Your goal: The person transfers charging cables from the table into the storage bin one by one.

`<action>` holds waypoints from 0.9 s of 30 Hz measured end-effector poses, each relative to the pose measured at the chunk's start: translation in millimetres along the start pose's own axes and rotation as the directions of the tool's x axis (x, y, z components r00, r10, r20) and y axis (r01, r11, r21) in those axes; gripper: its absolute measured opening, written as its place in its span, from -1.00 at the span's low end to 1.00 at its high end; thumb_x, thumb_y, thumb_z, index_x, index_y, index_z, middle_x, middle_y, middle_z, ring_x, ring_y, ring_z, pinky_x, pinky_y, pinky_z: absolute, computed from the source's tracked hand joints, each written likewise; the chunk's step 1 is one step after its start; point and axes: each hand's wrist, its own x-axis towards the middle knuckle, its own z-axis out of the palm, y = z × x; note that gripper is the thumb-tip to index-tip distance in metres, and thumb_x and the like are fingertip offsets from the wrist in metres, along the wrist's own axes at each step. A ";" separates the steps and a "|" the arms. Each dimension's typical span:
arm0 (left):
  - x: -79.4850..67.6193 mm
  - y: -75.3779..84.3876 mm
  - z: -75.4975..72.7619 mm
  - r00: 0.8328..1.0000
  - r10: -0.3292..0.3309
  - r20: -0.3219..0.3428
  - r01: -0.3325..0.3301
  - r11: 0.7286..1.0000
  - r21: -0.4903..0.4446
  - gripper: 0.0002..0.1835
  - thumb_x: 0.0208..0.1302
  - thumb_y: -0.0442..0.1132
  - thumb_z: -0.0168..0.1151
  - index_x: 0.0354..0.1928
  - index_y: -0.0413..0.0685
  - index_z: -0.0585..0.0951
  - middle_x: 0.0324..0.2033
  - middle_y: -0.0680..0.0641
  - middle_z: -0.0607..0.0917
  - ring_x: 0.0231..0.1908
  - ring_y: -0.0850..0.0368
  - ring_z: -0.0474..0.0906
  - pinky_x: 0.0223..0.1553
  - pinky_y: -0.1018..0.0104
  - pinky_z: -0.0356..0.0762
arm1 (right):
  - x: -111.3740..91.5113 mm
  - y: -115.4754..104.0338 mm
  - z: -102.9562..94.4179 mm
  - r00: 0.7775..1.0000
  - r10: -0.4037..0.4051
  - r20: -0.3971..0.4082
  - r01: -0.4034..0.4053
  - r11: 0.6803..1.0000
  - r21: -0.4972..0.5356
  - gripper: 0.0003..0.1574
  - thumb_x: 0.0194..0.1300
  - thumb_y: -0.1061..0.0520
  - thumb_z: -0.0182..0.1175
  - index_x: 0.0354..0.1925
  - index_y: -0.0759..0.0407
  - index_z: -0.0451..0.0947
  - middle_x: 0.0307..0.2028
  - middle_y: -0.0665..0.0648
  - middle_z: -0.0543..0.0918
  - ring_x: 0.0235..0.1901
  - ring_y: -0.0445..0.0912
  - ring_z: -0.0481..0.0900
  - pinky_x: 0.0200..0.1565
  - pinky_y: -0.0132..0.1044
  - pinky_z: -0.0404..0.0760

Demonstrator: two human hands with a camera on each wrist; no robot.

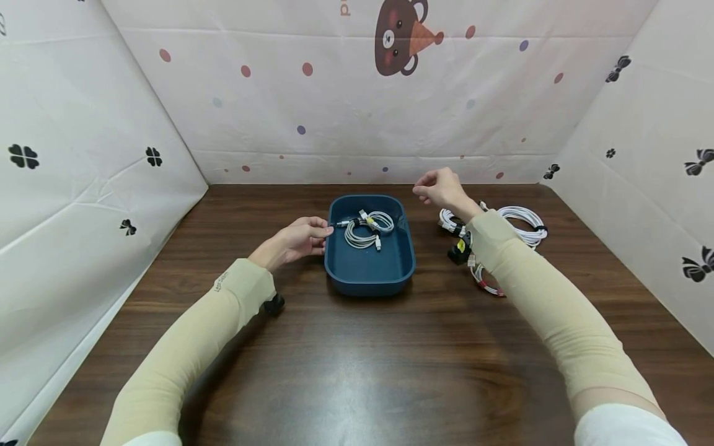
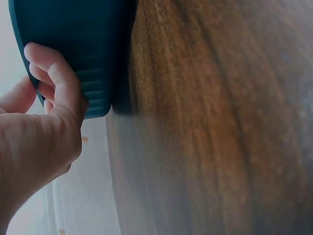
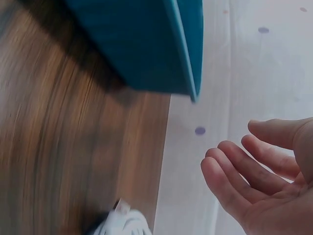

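While the left hand [image 1: 301,238] grips the left rim of the blue bin [image 1: 370,288], head view shows the bin standing on the wooden table [image 1: 351,359], mid-bench, with two coiled cables [image 1: 362,243] lying inside towards its far end. Right hand [image 1: 443,188] hangs beyond the bin's far right corner, apart from it, fingers loosely bent, nothing visible in them. Further cable coils [image 1: 521,212] lie to the right of the bin, partly hidden by the right forearm [image 1: 530,291].

Left wrist view: thumb and fingers meet across the bin's rim, fingers against the outer wall. Judged a steadying hold; I cannot tell how firm.

Right wrist view: hand released, thumb and fingers apart, bin wall well clear of the fingertips. Part of a white coil shows at the bottom edge, blurred.

Judgement: step in hand looks like sorting cables, part binned, part outside. Next move seems to call for bringing the right hand down to the outside coils and pinching one cleanly, as loops could snag one another.
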 end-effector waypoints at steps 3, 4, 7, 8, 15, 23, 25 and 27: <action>0.5 -0.3 -0.1 1.000 -0.002 -0.001 0.002 1.000 -0.002 -0.89 0.42 -0.27 0.07 -0.09 -0.08 0.40 -0.27 -0.10 0.49 -0.27 0.03 0.40 -0.28 0.30 0.57 | -1.3 9.9 -8.1 1.000 0.020 -0.013 -0.020 1.000 -0.005 -0.74 0.31 0.15 0.22 -0.15 0.34 0.63 -0.39 0.17 0.71 -0.59 -0.31 0.57 -0.47 -0.47 0.60; 0.6 -0.3 -0.2 1.000 -0.001 -0.001 0.001 1.000 -0.003 -0.89 0.42 -0.27 0.07 -0.09 -0.08 0.40 -0.27 -0.10 0.49 -0.27 0.03 0.40 -0.28 0.30 0.56 | -1.7 13.6 -10.7 1.000 0.025 -0.017 -0.025 1.000 -0.009 -0.74 0.32 0.15 0.22 -0.14 0.33 0.63 -0.43 0.12 0.70 -0.58 -0.31 0.57 -0.47 -0.47 0.59; 0.4 -0.2 -0.4 1.000 0.003 0.000 -0.003 1.000 -0.003 -0.89 0.42 -0.27 0.07 -0.09 -0.08 0.40 -0.28 -0.11 0.48 -0.27 0.03 0.39 -0.29 0.30 0.56 | -2.8 25.0 -17.6 0.998 0.046 -0.031 -0.047 0.999 -0.012 -0.73 0.31 0.15 0.22 -0.14 0.35 0.62 -0.48 0.04 0.66 -0.58 -0.30 0.55 -0.47 -0.46 0.59; 0.3 -0.1 -0.5 1.000 0.005 0.001 -0.005 1.000 -0.004 -0.89 0.42 -0.27 0.07 -0.09 -0.08 0.40 -0.28 -0.10 0.48 -0.28 0.03 0.39 -0.30 0.30 0.56 | -3.2 28.8 -19.6 0.998 0.049 -0.040 -0.050 0.999 -0.020 -0.73 0.31 0.15 0.22 -0.15 0.35 0.62 -0.50 0.06 0.66 -0.59 -0.31 0.55 -0.47 -0.46 0.58; -0.5 -0.5 -0.6 0.999 0.030 0.019 -0.030 1.000 -0.002 -0.89 0.42 -0.30 0.07 -0.12 -0.09 0.37 -0.36 -0.08 0.52 -0.35 0.06 0.41 -0.33 0.28 0.54 | -5.8 56.1 -32.5 0.994 0.052 -0.099 -0.067 0.984 -0.163 -0.70 0.26 0.11 0.23 -0.16 0.34 0.65 -0.30 0.26 0.72 -0.33 -0.06 0.60 -0.29 -0.33 0.50; -1.8 -0.1 0.4 1.000 0.021 0.011 -0.021 1.000 0.001 -0.88 0.42 -0.29 0.08 -0.10 -0.08 0.36 -0.36 -0.07 0.52 -0.36 0.08 0.42 -0.33 0.28 0.55 | -10.9 75.7 -44.8 0.990 0.080 -0.121 -0.107 0.965 -0.241 -0.60 0.25 0.10 0.20 -0.11 0.44 0.60 -0.08 0.47 0.62 0.01 0.33 0.49 0.03 0.10 0.44; -1.6 0.0 0.5 1.000 0.020 0.015 -0.020 1.000 -0.003 -0.88 0.42 -0.29 0.08 -0.10 -0.09 0.36 -0.36 -0.07 0.53 -0.36 0.08 0.42 -0.33 0.28 0.55 | -11.5 80.1 -47.7 0.989 0.098 -0.114 -0.125 0.956 -0.267 -0.56 0.23 0.10 0.21 -0.09 0.46 0.59 -0.05 0.50 0.60 0.01 0.37 0.47 0.06 0.13 0.43; -1.1 0.0 0.4 1.000 0.019 0.019 -0.019 1.000 -0.005 -0.88 0.42 -0.29 0.08 -0.10 -0.09 0.36 -0.37 -0.07 0.53 -0.36 0.07 0.42 -0.33 0.28 0.55 | -12.1 83.6 -50.0 0.988 0.116 -0.102 -0.141 0.947 -0.288 -0.53 0.20 0.09 0.22 -0.08 0.47 0.58 -0.04 0.51 0.59 0.01 0.40 0.47 0.07 0.15 0.43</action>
